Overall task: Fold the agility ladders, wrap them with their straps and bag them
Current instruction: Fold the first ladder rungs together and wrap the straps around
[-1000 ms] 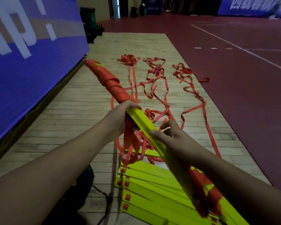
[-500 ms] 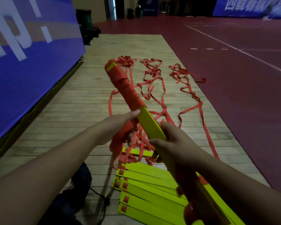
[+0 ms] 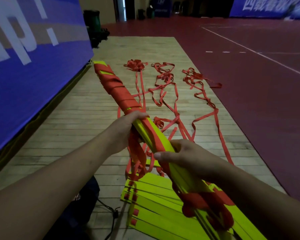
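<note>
I hold a bundle of yellow ladder rungs [image 3: 156, 137] slanting up and away from me; its far half [image 3: 114, 87] is wound in orange strap. My left hand [image 3: 128, 130] grips the bundle where the winding ends, with loose orange strap [image 3: 137, 160] hanging below it. My right hand [image 3: 185, 158] grips the bundle nearer me, fingers curled round it. The near end carries more orange strap [image 3: 208, 208]. A second stack of yellow rungs [image 3: 154, 205] lies on the wooden floor beneath.
Long orange straps [image 3: 164, 84] trail in tangles across the wooden floor strip [image 3: 76, 129] ahead. A blue banner wall [image 3: 33, 58] runs along the left. Red court floor [image 3: 267, 101] lies to the right. A dark bag with a drawcord [image 3: 87, 205] sits by my left forearm.
The bundle has turned in my hands and swung a little left; a band of orange strap now crosses the yellow rungs between my hands. My right hand sits slightly lower on the bundle.
</note>
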